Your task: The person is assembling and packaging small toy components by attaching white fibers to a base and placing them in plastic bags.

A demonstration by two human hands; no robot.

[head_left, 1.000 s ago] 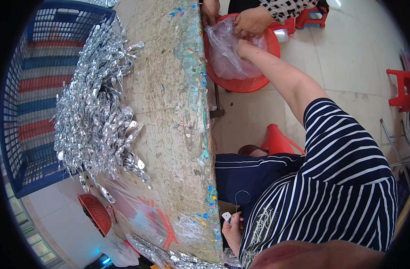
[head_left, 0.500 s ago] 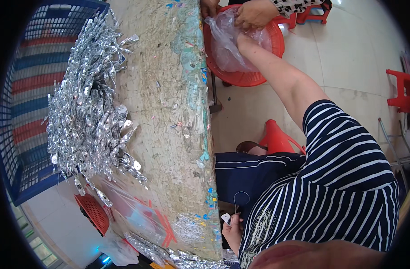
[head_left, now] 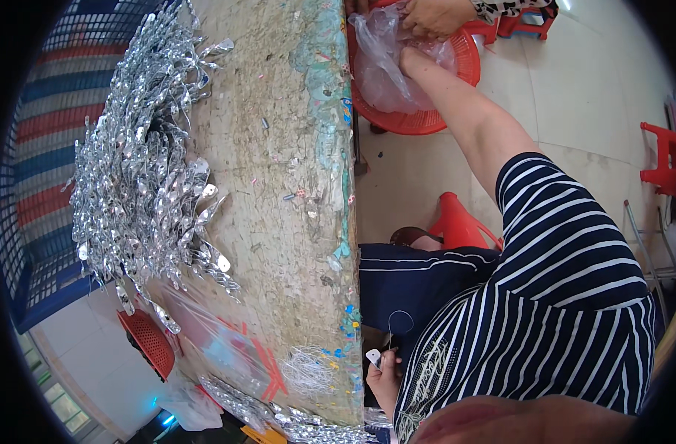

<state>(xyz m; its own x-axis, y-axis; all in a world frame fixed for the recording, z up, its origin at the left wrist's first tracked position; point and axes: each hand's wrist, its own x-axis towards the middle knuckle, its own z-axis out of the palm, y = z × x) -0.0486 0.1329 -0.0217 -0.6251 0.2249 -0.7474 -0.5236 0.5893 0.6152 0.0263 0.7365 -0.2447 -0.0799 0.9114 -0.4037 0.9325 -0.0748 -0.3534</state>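
Observation:
My left hand (head_left: 385,376), low in the view beside the table edge, is closed on a small silver-white metal piece (head_left: 373,357) with a hole. A thin pale thread (head_left: 401,323) loops up near it. My right arm (head_left: 475,103) stretches to the top, into a clear plastic bag (head_left: 386,63) in a red basket (head_left: 467,70); the bag hides my right hand's fingers. Another person's hand (head_left: 438,16) grips the bag's rim. A large heap of silver metal pieces on strings (head_left: 149,192) lies on the worn table (head_left: 278,244), away from both my hands.
A blue crate (head_left: 27,274) with a striped lining stands past the heap. White threads (head_left: 308,370) lie bunched at the table's lower part, near a clear plastic bag with red stripes (head_left: 238,344). A red plastic stool (head_left: 456,222) and another red stool (head_left: 662,159) stand on the floor.
The view has shifted slightly, so the table and basket sit a little farther right and higher. My left hand keeps its hold; my right arm stays in the bag.

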